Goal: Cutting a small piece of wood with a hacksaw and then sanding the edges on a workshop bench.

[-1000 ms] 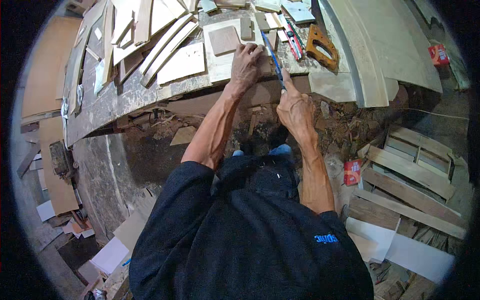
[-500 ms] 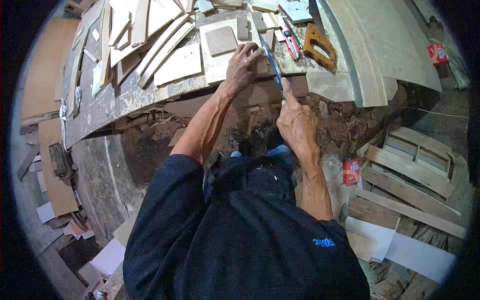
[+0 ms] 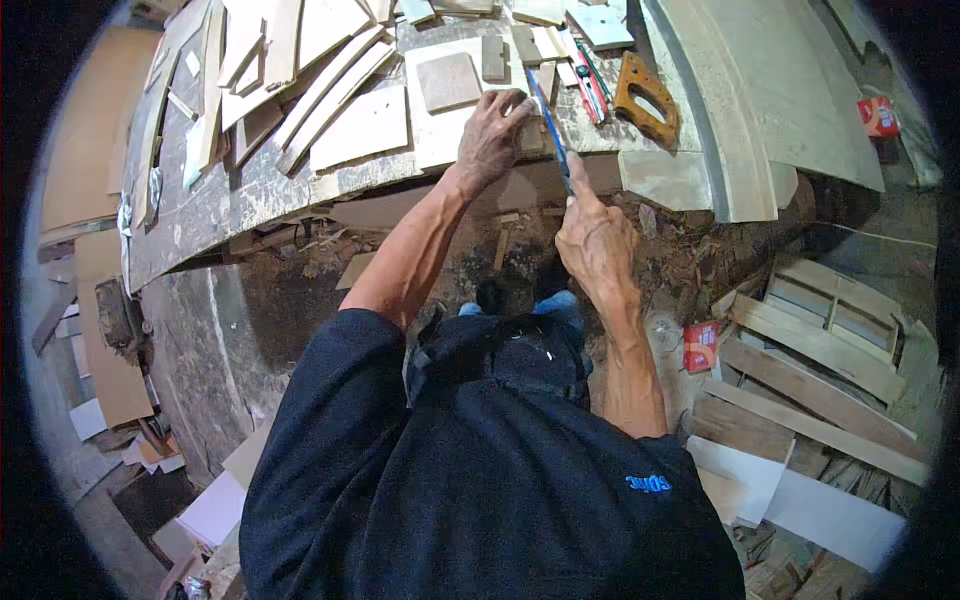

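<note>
My right hand (image 3: 597,235) grips the near end of a thin blue saw (image 3: 548,118), which I see almost edge-on. Its index finger stretches along the tool, whose far end reaches over the workbench (image 3: 235,200). Just left of the blade, my left hand (image 3: 490,130) is closed, fingers curled at the bench's near edge; what lies under its fingertips is hidden. A pale board (image 3: 437,140) lies beside that hand, with a small square wooden piece (image 3: 448,82) and a narrow block (image 3: 493,57) on it.
Right of the blade lie red marking or cutting tools (image 3: 590,90) and a wooden saw handle (image 3: 648,98). Wood strips (image 3: 330,95) crowd the bench's left. A long board (image 3: 735,120) runs along the right. Below right are a red box (image 3: 701,346) and a wooden frame (image 3: 830,325).
The view has shifted slightly. My right hand and the blue saw have moved only a little; my left hand keeps its place beside the blade.
</note>
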`<state>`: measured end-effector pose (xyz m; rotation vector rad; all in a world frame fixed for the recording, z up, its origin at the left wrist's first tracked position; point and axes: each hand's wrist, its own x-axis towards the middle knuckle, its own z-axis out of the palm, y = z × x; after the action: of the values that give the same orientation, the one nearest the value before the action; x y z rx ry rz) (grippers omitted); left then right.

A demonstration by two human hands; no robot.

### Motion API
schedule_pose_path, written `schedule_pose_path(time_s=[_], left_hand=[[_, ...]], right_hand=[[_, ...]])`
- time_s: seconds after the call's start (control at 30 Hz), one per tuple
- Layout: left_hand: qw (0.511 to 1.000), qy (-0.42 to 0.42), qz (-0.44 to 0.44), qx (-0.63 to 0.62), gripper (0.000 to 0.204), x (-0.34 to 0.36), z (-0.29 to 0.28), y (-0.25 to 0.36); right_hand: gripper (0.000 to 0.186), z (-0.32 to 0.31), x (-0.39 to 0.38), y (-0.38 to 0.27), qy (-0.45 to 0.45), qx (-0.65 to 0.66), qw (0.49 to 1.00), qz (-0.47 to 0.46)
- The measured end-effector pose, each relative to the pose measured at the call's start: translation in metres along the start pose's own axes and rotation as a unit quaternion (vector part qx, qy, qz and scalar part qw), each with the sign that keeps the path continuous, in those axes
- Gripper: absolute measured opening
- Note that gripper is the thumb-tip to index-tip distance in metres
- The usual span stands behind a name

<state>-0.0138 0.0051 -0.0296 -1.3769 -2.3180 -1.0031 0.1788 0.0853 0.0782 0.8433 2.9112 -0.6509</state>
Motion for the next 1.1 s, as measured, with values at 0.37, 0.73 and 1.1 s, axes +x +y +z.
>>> schedule_pose_path(time_s=[0.37, 0.73, 1.1], left_hand=[[0.999, 0.011, -0.008, -0.038, 0.046, -0.003, 0.0, -0.005], [0.998, 0.021, 0.015, -0.048, 0.05, -0.003, -0.002, -0.004], [0.997, 0.045, 0.01, -0.059, 0.041, 0.002, 0.006, -0.005]], right_hand=[[0.059, 0.0, -0.005, 0.0, 0.009, 0.003, 1.0, -0.009], [0.06, -0.003, 0.006, -0.009, -0.01, 0.015, 1.0, 0.008], [0.061, -0.011, 0.016, -0.003, -0.005, -0.02, 1.0, -0.017]])
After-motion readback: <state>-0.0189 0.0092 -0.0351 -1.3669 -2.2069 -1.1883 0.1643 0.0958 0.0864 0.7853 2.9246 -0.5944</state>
